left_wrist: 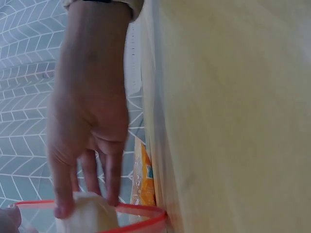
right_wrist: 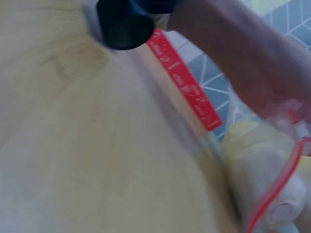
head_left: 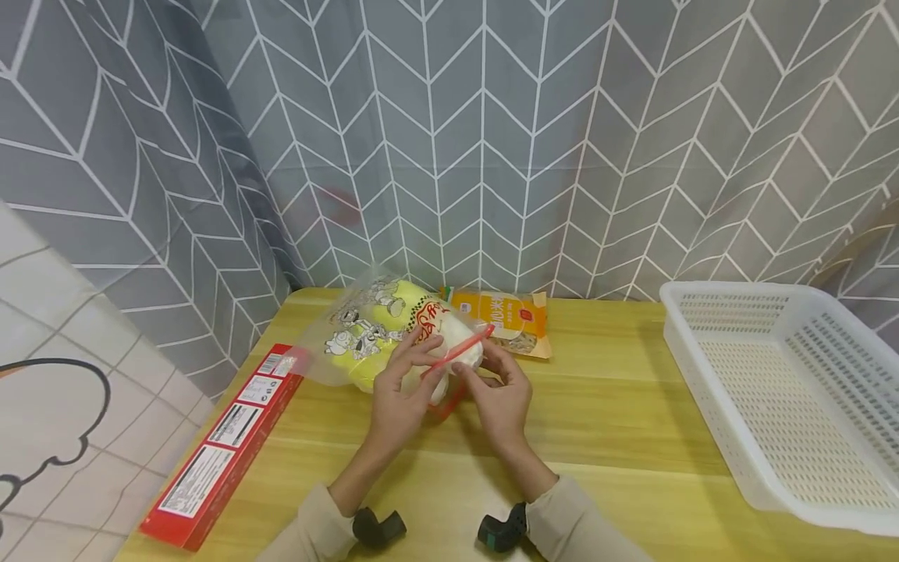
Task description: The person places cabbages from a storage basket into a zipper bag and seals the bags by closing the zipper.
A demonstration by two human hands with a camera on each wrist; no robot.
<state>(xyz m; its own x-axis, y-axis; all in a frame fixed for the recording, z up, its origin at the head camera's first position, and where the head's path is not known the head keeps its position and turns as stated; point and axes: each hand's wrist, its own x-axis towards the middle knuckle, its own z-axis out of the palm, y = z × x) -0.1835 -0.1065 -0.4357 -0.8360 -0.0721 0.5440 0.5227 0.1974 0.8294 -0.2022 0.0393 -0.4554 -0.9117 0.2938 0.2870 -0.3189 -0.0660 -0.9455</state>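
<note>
A clear zip bag (head_left: pixel 337 332) with cartoon print and a red zip edge lies tilted on the table. Through it show yellow and white contents; in the right wrist view one is a pale rounded, bottle-like thing (right_wrist: pixel 262 170). My left hand (head_left: pixel 403 390) holds the bag at its red-edged mouth, thumb and fingers near the zip. In the left wrist view its fingertips lie against a white rounded thing (left_wrist: pixel 90 213) at the mouth. Opposite, my right hand (head_left: pixel 504 394) pinches the mouth's other side, thumb by the red strip. Some fingertips are hidden behind the bag.
A long red box (head_left: pixel 225 445) lies along the table's left edge. Behind the bag rests an orange food packet (head_left: pixel 516 312). At the right stands a white perforated basket (head_left: pixel 716 421). A patterned grey curtain (head_left: pixel 492 156) hangs behind the wooden table (head_left: pixel 597 429).
</note>
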